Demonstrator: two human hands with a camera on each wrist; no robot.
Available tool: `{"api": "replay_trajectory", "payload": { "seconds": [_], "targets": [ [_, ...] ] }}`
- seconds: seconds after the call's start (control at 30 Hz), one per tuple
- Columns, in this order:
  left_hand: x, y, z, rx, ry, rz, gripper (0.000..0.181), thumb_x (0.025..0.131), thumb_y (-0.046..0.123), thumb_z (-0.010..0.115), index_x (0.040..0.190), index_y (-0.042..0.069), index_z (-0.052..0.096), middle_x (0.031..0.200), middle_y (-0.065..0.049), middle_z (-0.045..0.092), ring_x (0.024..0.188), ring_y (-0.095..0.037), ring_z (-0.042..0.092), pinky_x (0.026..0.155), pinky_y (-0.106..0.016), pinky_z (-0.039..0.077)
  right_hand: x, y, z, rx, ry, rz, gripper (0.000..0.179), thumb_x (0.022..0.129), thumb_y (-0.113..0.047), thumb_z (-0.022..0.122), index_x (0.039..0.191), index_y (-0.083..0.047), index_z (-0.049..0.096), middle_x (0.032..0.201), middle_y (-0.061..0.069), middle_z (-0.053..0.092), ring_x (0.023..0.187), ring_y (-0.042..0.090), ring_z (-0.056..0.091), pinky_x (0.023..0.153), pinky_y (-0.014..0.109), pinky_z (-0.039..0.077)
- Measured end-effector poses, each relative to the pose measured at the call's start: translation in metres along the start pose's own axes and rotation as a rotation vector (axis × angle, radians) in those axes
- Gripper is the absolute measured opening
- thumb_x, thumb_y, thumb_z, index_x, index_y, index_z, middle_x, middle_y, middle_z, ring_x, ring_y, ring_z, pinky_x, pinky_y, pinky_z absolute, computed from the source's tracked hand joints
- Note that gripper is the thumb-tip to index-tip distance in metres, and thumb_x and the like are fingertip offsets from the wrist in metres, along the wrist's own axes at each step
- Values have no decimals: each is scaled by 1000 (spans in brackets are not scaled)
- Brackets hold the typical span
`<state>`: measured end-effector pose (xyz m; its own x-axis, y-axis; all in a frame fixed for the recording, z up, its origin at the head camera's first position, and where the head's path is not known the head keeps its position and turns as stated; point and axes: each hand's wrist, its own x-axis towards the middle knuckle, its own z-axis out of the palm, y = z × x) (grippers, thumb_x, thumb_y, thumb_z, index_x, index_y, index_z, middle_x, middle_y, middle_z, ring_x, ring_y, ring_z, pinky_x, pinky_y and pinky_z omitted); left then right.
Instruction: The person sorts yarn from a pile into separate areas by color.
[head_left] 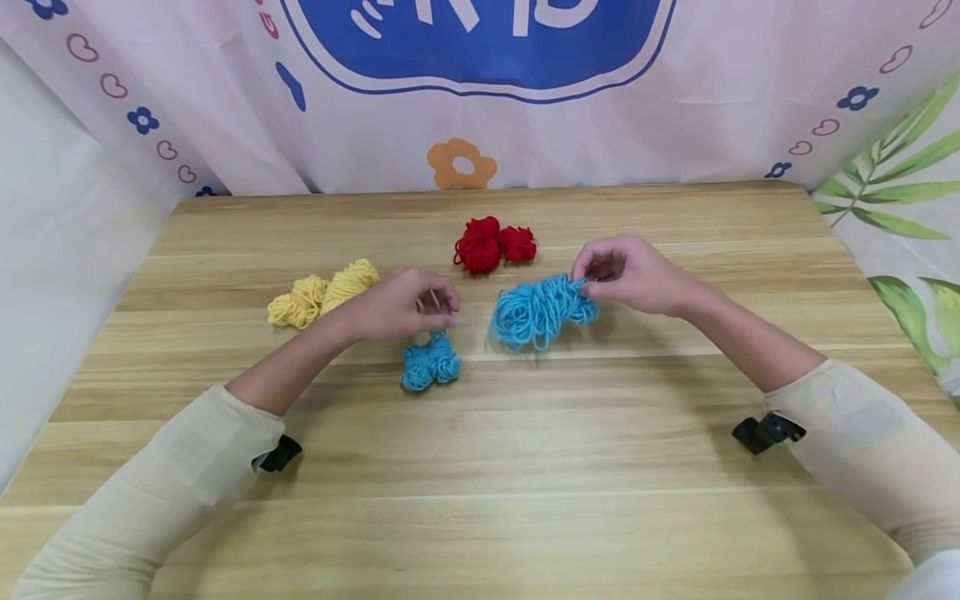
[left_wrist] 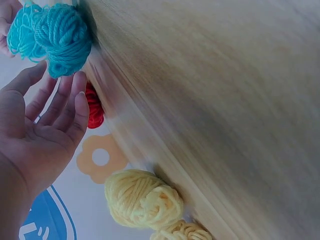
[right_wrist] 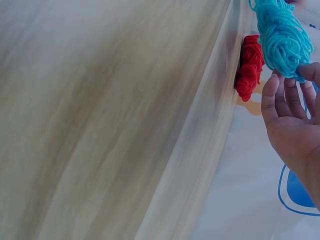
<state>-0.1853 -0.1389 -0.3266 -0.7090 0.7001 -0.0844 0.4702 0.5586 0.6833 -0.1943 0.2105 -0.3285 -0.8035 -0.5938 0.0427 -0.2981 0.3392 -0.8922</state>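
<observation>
My right hand (head_left: pixel 633 273) pinches the right end of a larger bundle of blue yarn (head_left: pixel 536 312) between thumb and fingers. The right wrist view shows that thumb pressed on the blue bundle (right_wrist: pixel 285 42). Whether its far end touches the table cannot be told. A smaller blue yarn bundle (head_left: pixel 431 363), tied in the middle, lies just below my left hand (head_left: pixel 401 305). In the left wrist view the left hand (left_wrist: pixel 45 117) has loosely spread fingers and thumb beside blue yarn (left_wrist: pixel 65 40), with no grip visible.
Two red yarn bundles (head_left: pixel 480 247) sit side by side towards the back of the wooden table (head_left: pixel 480 467). Yellow yarn bundles (head_left: pixel 300 302) lie at the left, partly behind the left hand. A printed cloth (head_left: pixel 600 142) hangs behind the table's back edge.
</observation>
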Motion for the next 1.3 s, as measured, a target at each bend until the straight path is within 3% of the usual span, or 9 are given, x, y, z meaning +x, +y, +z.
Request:
{"api": "replay_trajectory", "payload": {
  "seconds": [0.2,0.8,1.3],
  "targets": [
    [1,0,-1,-1,-2,4,10,95,6,74,101,-2,72,95,-8,72,88,-22,69,84,-40,60,-1,3,-6,-10,55,19,10,91,10,62,95,4,69,98,15,68,87,21,64,80,22,57],
    [1,0,-1,-12,-8,-7,10,95,6,74,102,-2,72,96,-8,72,89,-22,69,84,-40,60,-4,15,-28,24,189,101,7,94,10,60,97,8,66,101,4,65,93,16,67,75,23,58],
    [2,0,-1,-8,-7,4,11,95,5,74,102,-2,71,97,-9,73,89,-22,69,84,-41,60,-9,18,-39,45,232,134,7,95,9,59,98,7,65,101,4,65,87,15,68,71,27,60]
  ]
}}
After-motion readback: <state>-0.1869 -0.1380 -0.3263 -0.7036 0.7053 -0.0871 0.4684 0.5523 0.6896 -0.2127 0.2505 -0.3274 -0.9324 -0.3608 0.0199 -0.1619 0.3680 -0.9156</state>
